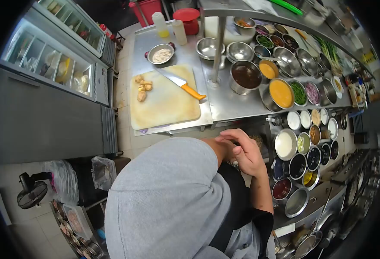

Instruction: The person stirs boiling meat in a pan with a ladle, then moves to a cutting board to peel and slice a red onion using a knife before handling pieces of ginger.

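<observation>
My right hand (247, 152) is raised in front of my body, its fingers stretched out and thumb apart, close beside my left wrist. Out of a grey sleeve comes my left forearm (214, 149); the left hand's fingers are hidden behind the right hand. Beyond them lies a cutting board (166, 110) on a steel table. Pieces of what looks like ginger (142, 88) sit on its left side. A knife (191, 90) with an orange handle rests across its upper right part, touched by neither hand. Behind the board stands a metal bowl (161, 54) with pale contents.
Pots of orange sauce (281, 93) and dark liquid (245, 77) stand at the right, beneath a steel shelf on a post (219, 52). More containers fill a lower counter near my right arm. Open glass-topped coolers (47, 60) are on the left. Two bottles (160, 24) stand at the back.
</observation>
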Tool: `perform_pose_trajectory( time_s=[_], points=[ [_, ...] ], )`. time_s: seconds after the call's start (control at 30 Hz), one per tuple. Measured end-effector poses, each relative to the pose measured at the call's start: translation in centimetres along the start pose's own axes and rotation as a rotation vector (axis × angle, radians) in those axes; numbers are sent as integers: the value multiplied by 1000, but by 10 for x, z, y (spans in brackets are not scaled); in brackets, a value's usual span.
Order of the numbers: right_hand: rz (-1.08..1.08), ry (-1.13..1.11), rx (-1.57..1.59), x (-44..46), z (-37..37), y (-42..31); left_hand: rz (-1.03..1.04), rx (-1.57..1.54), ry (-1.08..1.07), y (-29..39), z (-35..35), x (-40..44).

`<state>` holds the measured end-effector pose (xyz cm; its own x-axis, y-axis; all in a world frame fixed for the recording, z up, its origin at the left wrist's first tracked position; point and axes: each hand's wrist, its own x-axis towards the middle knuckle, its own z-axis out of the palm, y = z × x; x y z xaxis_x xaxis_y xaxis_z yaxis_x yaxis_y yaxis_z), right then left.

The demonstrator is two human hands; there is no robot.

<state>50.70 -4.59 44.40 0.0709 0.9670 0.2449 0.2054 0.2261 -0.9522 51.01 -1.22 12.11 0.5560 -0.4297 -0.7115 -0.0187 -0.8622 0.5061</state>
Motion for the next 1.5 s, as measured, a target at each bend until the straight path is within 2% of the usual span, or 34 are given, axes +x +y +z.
perform_pose_trajectory(
  time_s=[0.13, 0.2, 0.33, 0.4, 0.53, 0.77, 0.83, 0.87, 1.0, 1.07, 1.1, 1.17, 1.23, 1.27, 1.33, 1.4, 1.5],
  points=[
    [18, -78, 139, 32, 22, 19, -16, -76, 67, -24, 0, -16],
    [46, -102, -12, 40, 23, 26, -18, -103, 88, -34, 2, -25],
    [57, -120, 4, 52, 27, 33, -23, -115, 115, -49, 1, -34],
    [4, -49, 19, 59, 37, 30, -20, -118, 124, -52, 1, -36],
    [54, -136, -1, 64, 41, 32, -13, -128, 129, -47, 6, -37],
    [-23, -41, -59, 64, 39, 34, 8, -133, 120, -35, 15, -33],
    [46, -123, -14, 60, 29, 35, 9, -131, 117, -32, 18, -30],
    [-31, -73, -30, 59, 27, 37, 6, -127, 117, -31, 18, -29],
    [-101, 18, -64, 52, 33, 33, -4, -134, 126, -29, 23, -30],
    [73, -101, -9, 45, 25, 35, -18, -143, 139, -30, 23, -34],
    [68, -106, -6, 45, 25, 35, -19, -148, 146, -29, 23, -35],
    [-65, 62, -51, 43, 26, 33, -36, -175, 177, -32, 23, -38],
    [-89, 56, -54, 42, 32, 27, -39, -185, 197, -28, 26, -38],
    [-40, -22, -22, 38, 35, 29, -46, -197, 211, -28, 28, -38],
    [11, -104, 8, 30, 30, 29, -62, -226, 266, -27, 29, -37],
    [58, -117, -144, 10, 10, 27, -76, -281, 340, -27, 30, -37],
    [164, 155, 67, -51, 2, 41, -124, -567, 651, -48, 17, -45]
  ],
)
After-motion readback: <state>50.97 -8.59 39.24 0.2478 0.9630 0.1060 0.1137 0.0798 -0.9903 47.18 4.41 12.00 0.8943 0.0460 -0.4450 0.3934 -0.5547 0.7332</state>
